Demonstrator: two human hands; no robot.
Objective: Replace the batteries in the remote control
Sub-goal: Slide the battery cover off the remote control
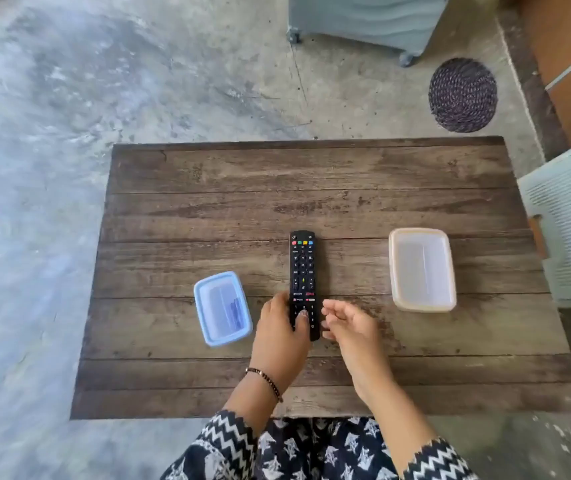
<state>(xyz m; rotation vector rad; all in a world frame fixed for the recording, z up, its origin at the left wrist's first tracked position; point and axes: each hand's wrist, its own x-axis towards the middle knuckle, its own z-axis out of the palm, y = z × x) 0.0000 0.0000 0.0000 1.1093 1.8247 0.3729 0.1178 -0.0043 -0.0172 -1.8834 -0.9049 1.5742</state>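
The left hand pinches the near end of the remote; the right hand hovers spread beside it. Gripped so near its end, the remote could slip when turned over.

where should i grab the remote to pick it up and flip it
Grip the remote by its long side edges at the near end, coming from above. It lies flat, buttons up, lengthwise away from the person, so the narrow width suits a pinch. The left hand already has fingers there.

head cam, looks steeply down at table, close.
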